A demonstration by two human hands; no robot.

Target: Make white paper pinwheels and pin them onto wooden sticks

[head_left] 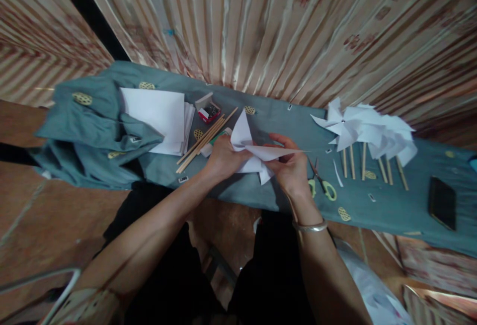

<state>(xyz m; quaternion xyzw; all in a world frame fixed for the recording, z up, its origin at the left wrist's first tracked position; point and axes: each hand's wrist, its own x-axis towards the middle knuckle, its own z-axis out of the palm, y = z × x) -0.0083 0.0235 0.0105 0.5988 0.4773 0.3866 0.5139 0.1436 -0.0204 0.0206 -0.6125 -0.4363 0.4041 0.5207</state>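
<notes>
Between both hands is a white paper pinwheel (242, 130), its cut corners partly bent inward and pointing several ways. My left hand (225, 157) grips its left side, with the thumb pressed toward the middle. On the other side my right hand (288, 163) has its fingers closed around a folded flap; some fingertips are hidden behind the paper. Close to the right hand, scissors (323, 186) with green handles lie on the cloth. Thin wooden sticks (203, 143) rest just left of my left hand, over a whitish-green object that is partly covered.
A stack of white paper (156, 116) lies left on the green cloth (272, 128). Behind the sticks stands an open red box (209, 111) of small dark pins. Finished pinwheels on sticks (376, 128) overlap at right, near a dark phone (442, 202). A corrugated wall (261, 32) borders the back.
</notes>
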